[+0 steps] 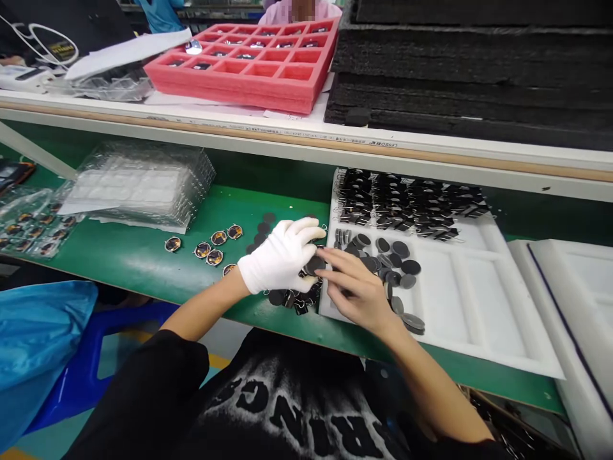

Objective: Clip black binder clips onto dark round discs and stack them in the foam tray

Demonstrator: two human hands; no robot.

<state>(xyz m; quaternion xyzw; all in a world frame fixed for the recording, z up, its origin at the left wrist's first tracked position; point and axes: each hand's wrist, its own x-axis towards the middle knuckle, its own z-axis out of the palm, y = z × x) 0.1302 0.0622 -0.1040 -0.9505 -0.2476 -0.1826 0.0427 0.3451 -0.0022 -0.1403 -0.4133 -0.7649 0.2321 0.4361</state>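
My left hand (285, 257), in a white glove, is closed on a dark round disc (315, 266) over the left edge of the white foam tray (472, 300). My bare right hand (357, 287) has its fingertips pressed to the same disc from the right. Several black and grey discs (400, 250) lie in the tray beside my right hand. Rows of black binder clips (407, 198) fill the tray's far part. Below my left hand, more black clips (301, 301) sit on the green table. Small round pieces with amber centres (215, 257) lie to its left.
Stacked clear plastic trays (143, 185) stand at the left, under a raised shelf (287, 137). On the shelf are a pink foam tray (239, 70) and black foam sheets (469, 70). White foam (579, 300) is at the right. A person (268, 14) is beyond the shelf.
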